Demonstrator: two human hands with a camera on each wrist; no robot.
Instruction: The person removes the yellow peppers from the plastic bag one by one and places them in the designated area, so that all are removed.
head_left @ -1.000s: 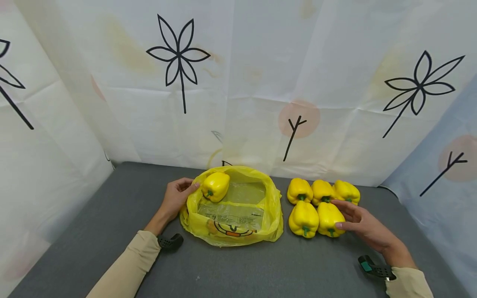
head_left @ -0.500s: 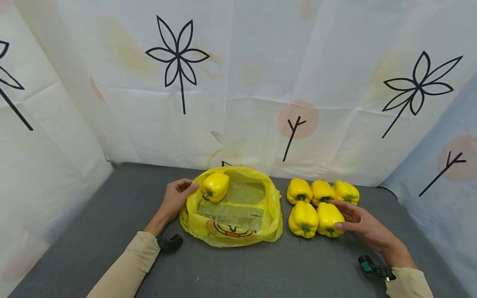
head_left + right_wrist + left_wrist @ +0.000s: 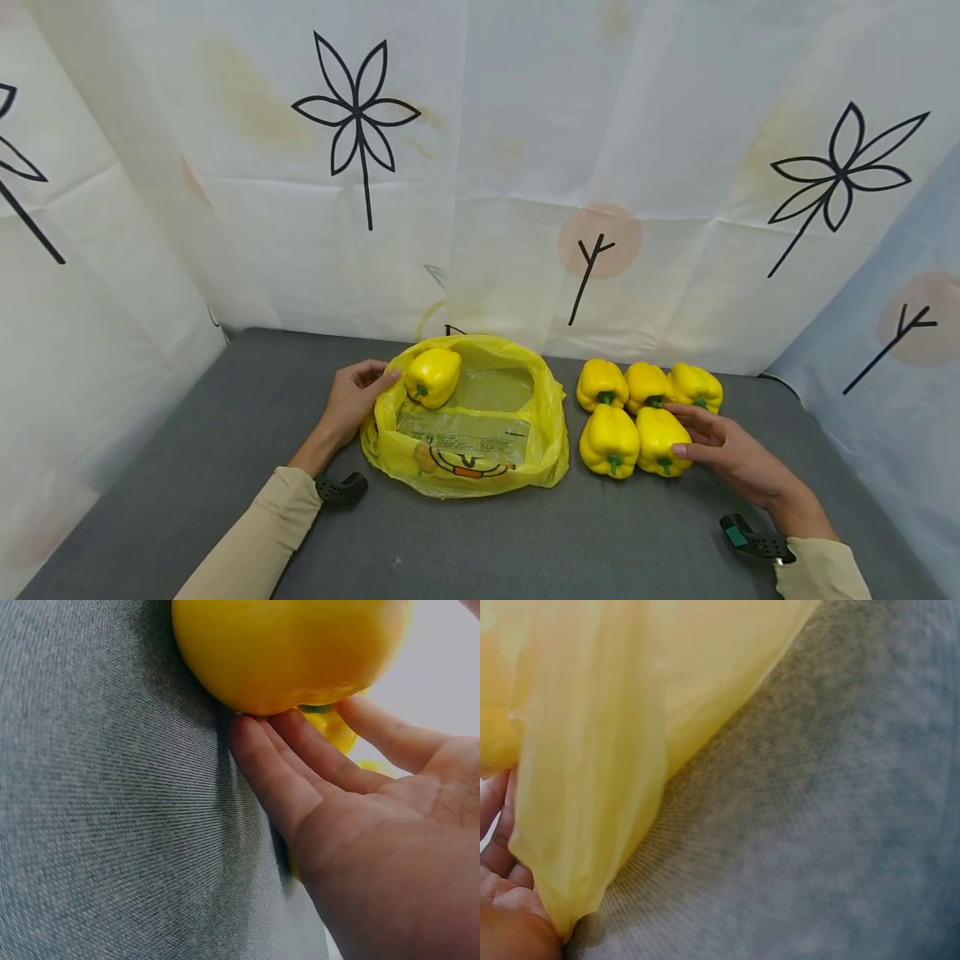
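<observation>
A yellow plastic bag [image 3: 465, 479] lies with its mouth spread wide in the head view, and one yellow bell pepper [image 3: 433, 377] sits inside at its left. My left hand [image 3: 356, 400] holds the bag's left rim; in the left wrist view, yellow plastic [image 3: 592, 750] hides part of the fingers [image 3: 502, 832]. On the right, my right hand [image 3: 727, 454] touches the right side of the front-right bell pepper [image 3: 662, 442], its thumb and fingers spread. The right wrist view shows extended fingers [image 3: 277, 772] with their tips against a bell pepper [image 3: 292, 652] resting on the table.
Several more yellow bell peppers stand close together: one at front left [image 3: 609, 442], and a back row of three with a left one [image 3: 602, 385], a middle one [image 3: 647, 385] and a right one [image 3: 696, 386]. A patterned white curtain [image 3: 510, 167] borders the grey table [image 3: 480, 550].
</observation>
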